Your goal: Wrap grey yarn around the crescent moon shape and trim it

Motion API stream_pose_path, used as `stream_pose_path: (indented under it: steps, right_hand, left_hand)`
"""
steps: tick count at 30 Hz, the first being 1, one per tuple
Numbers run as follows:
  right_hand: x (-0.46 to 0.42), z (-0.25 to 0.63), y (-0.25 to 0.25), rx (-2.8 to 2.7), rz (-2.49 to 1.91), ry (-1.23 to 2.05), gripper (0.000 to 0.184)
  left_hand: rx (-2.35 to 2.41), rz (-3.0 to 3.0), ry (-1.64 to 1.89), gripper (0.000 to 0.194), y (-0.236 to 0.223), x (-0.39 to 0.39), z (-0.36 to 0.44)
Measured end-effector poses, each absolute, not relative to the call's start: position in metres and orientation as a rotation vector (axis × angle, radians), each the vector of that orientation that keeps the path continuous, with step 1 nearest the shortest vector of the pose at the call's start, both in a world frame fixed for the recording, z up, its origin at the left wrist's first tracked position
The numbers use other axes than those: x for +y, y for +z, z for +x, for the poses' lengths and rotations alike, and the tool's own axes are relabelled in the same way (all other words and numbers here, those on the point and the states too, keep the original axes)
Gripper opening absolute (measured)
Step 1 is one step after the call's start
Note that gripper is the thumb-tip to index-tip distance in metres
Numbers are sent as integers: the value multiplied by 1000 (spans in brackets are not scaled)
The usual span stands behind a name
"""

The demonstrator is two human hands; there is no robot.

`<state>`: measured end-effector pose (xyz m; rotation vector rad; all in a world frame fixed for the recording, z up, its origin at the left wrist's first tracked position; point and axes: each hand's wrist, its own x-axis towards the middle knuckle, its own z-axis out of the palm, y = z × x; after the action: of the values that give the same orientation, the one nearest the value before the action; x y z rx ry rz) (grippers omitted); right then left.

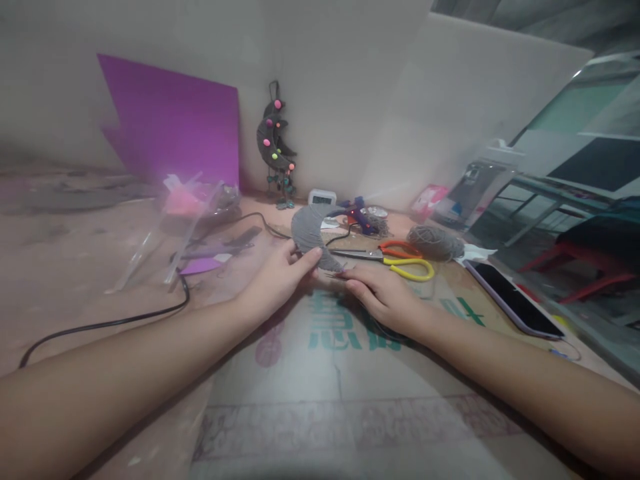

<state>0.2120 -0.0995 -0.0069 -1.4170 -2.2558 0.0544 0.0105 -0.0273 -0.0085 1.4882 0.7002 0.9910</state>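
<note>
A crescent moon shape wrapped in grey yarn [306,230] is held up in front of me, its open side facing right. My left hand [287,273] grips its lower outer curve, thumb on the front. At the crescent's bottom tip, my right hand [383,293] is closed in a pinch, with thin grey yarn strands [331,275] at its fingertips. Just behind the hands lie scissors [367,255] with one orange and one yellow handle. The fingers beneath the crescent are partly hidden.
A blue glue gun [363,217], a small white digital clock [323,197] and a yarn ball [435,241] sit behind. A decorated crescent hanging [273,137] is on the wall, beside a purple sheet [185,127]. A phone [515,300] lies right; a black cable [105,325] crosses the left.
</note>
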Motion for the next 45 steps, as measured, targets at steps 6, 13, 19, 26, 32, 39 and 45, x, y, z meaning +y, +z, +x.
stream_pose_path:
  steps: [6,13,19,26,32,39,45]
  right_hand:
    - [-99,211,-5,-2251,-1426,69,31]
    - [-96,210,-3,-2274,-1418,96,32]
    - [-93,213,-5,-2194,-1421,197,28]
    - [-92,212,-2,-2142,-1435,265,31]
    - [-91,213,-3,-2137,-1408,306,23]
    - [-91,213,-1,-2142,-1399,348,30]
    - [-90,214,-1,-2133,-1409,348,30]
  left_hand:
    - [735,1513,1041,20,-11,-25,11]
    - [725,1472,1025,19,-8,-27,10]
    - [762,1409,989,21,-9,-27,10]
    - [805,1475,1003,21,-7,-28,10]
    - [776,1535,1022,20,-7,-28,10]
    - [763,1513,1002,21,-9,-27,12]
    - [755,1536,1005,22,-8,-28,12]
